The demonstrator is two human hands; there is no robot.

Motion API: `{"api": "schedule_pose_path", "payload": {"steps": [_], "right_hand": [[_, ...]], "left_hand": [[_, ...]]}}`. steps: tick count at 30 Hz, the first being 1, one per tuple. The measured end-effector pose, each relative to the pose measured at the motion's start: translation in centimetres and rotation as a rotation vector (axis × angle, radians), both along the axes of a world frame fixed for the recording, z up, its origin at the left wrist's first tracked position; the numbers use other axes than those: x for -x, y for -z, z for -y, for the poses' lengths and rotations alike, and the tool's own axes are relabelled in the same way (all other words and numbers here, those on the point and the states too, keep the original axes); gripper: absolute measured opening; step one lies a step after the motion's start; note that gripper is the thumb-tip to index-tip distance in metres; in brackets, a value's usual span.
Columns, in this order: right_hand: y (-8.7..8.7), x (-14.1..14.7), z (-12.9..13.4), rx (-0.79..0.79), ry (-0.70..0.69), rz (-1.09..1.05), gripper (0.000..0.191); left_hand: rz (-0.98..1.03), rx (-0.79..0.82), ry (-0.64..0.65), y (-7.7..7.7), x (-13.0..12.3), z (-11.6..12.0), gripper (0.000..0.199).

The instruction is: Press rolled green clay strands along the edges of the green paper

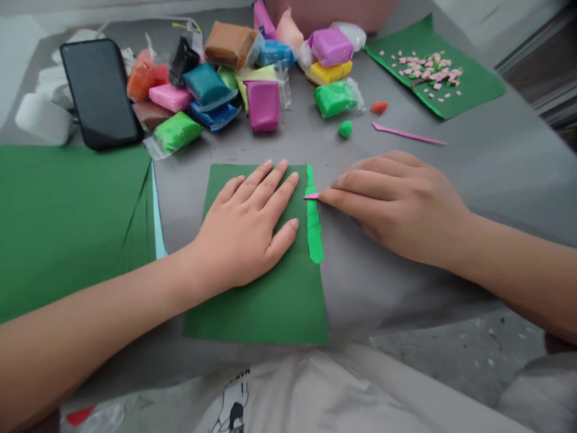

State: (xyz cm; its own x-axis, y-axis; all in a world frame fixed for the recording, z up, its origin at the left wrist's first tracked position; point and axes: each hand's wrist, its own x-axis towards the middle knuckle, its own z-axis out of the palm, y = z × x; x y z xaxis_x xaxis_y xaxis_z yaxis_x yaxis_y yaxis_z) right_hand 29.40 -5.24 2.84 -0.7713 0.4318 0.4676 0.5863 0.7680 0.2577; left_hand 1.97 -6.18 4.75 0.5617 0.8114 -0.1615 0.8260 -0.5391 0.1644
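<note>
My left hand [252, 225] lies flat with fingers spread on a dark green sheet of paper [265, 313]. Along the sheet's right edge runs a flattened strip of bright green clay [314, 231], with several crosswise marks in it. My right hand [401, 201] pinches a pink clay tool [311, 196], and its pointed tip rests on or just over the upper part of the strip. Most of that tool is hidden by my fingers. Beyond my right hand lie a second pink tool [408, 133], a small green clay lump [345, 129] and an orange lump [379, 107].
Several wrapped clay packs [264, 105] are heaped at the back, with a black phone [100, 93] and a white case [44, 119] left of them. A green card with a pink blossom tree [478, 90] lies back right. More green paper [67, 228] covers the left side.
</note>
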Motion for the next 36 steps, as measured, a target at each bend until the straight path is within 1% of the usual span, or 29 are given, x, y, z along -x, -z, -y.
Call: {"api": "schedule_pose_path", "payload": {"steps": [4, 6, 11, 13, 15, 17, 21, 24, 29, 34, 36], "right_hand": [[-0.1, 0.2, 0.4, 0.081, 0.073, 0.074, 0.053], [0.1, 0.3, 0.5, 0.09, 0.074, 0.062, 0.056], [0.3, 0.2, 0.5, 0.011, 0.015, 0.027, 0.053], [0.0, 0.0, 0.4, 0.069, 0.005, 0.043, 0.047], [-0.6, -0.4, 0.4, 0.159, -0.015, 0.042, 0.04], [-1.0, -0.6, 0.4, 0.203, -0.04, 0.052, 0.038], [-1.3, -0.7, 0.5, 0.119, -0.079, 0.096, 0.04], [-1.4, -0.5, 0.7, 0.1, -0.078, 0.07, 0.04], [-1.7, -0.2, 1.0, 0.058, -0.083, 0.107, 0.045], [-2.0, -0.1, 1.2, 0.054, -0.166, 0.083, 0.037], [-1.8, 0.1, 1.5, 0.024, -0.16, 0.078, 0.039]], "left_hand": [[0.004, -0.009, 0.004, 0.0, 0.1, 0.0, 0.075], [0.017, -0.024, 0.014, 0.1, 0.1, 0.0, 0.074], [0.017, -0.027, 0.012, 0.2, 0.2, 0.1, 0.074], [0.02, -0.029, 0.018, 0.2, 0.2, 0.1, 0.074], [0.024, -0.031, 0.019, 0.2, 0.2, 0.1, 0.074], [0.022, -0.023, 0.011, 0.2, 0.1, 0.1, 0.074], [0.015, 0.0, -0.001, 0.0, 0.0, 0.1, 0.075], [0.018, 0.008, -0.001, 0.0, -0.1, 0.0, 0.075], [0.031, -0.01, 0.002, 0.1, 0.1, 0.0, 0.074], [0.035, -0.016, 0.005, 0.2, 0.1, 0.1, 0.075], [0.03, -0.007, 0.004, 0.2, 0.1, 0.0, 0.075]]}}
